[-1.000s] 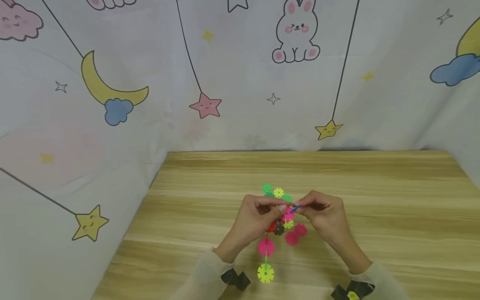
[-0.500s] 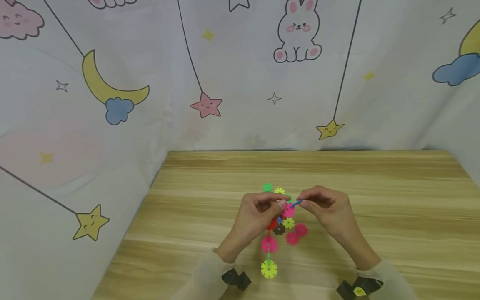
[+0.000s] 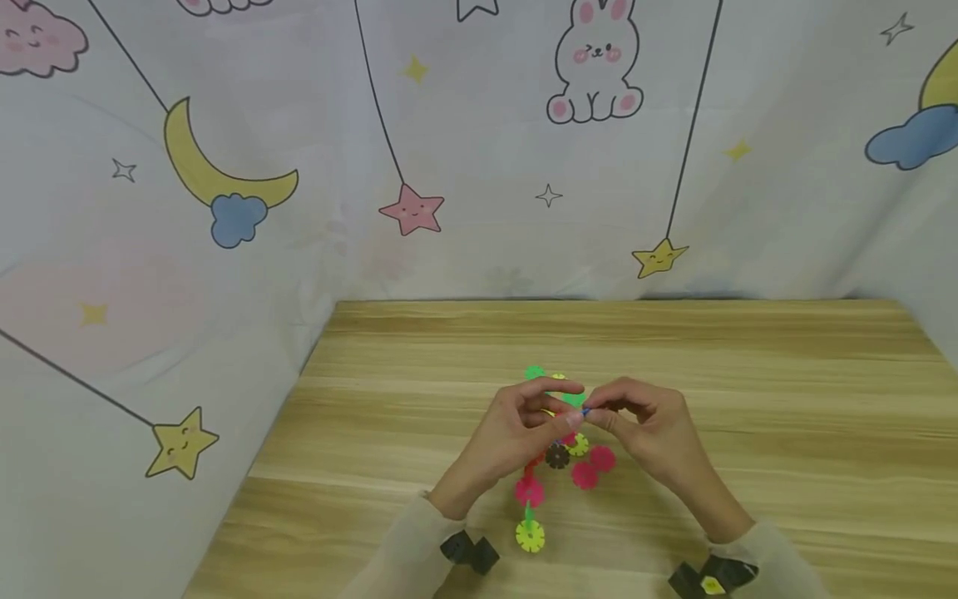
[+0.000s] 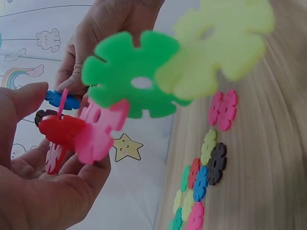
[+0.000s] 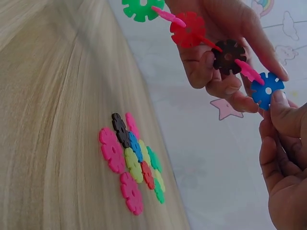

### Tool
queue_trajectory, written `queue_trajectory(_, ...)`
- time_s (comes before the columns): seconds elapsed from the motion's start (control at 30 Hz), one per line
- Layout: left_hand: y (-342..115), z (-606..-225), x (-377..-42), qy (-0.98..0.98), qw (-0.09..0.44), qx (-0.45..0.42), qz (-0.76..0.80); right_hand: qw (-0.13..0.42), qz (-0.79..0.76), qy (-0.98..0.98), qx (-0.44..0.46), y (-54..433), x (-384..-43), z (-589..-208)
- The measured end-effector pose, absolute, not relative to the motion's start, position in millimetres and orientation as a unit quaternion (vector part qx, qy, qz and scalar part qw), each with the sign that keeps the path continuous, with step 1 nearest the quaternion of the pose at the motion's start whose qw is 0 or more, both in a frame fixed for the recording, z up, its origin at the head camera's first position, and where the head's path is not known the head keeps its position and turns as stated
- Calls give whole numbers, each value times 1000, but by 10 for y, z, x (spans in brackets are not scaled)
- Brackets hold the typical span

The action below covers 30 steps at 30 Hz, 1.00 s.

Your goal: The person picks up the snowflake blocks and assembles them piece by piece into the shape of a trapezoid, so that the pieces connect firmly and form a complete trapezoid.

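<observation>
A chain of notched plastic snowflake discs (image 5: 187,29) hangs from my left hand (image 3: 516,424), its fingers curled about the far part of it. The chain runs from yellow (image 4: 218,43) and green (image 4: 134,74) through pink, red and black to a blue disc (image 5: 268,91) at the end. My right hand (image 3: 644,420) pinches that blue disc between thumb and finger. A pink disc (image 5: 248,72) set edge-on joins the blue disc and the black disc (image 5: 229,56). Both hands' fingertips meet close together above the table, and in the head view they mostly cover the blue disc.
Several loose discs lie in a cluster on the wooden table (image 3: 389,399) beneath the hands, among them a black disc (image 3: 557,456) and two pink discs (image 3: 594,467) to its right. A cartoon-printed cloth (image 3: 479,150) hangs behind the table.
My right hand first drew slightly away to the right with the blue disc, then came back left against the left fingertips. My left index finger has lifted. The chain's yellow end swayed a little.
</observation>
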State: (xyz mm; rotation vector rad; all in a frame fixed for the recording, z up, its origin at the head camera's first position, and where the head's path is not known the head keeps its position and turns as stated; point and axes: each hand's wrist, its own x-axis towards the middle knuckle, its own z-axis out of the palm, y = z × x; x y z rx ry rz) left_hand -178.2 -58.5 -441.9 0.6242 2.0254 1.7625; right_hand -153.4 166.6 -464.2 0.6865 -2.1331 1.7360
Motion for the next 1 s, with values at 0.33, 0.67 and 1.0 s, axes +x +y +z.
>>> queue_trajectory(0.33, -657, -4393, -1825, 718, 201, 223, 627, 51, 562, -818, 114, 1838, -1479, -4910)
queue_trajectory(0.67, -655, -4324, -1842, 700, 224, 230, 637, 23, 468, -874, 131, 1866, -1359, -5158)
queue_trajectory(1.0, -699, -4343, -1829, 704, 222, 236, 632, 69, 435, -885, 149, 1824, -1313, -5224)
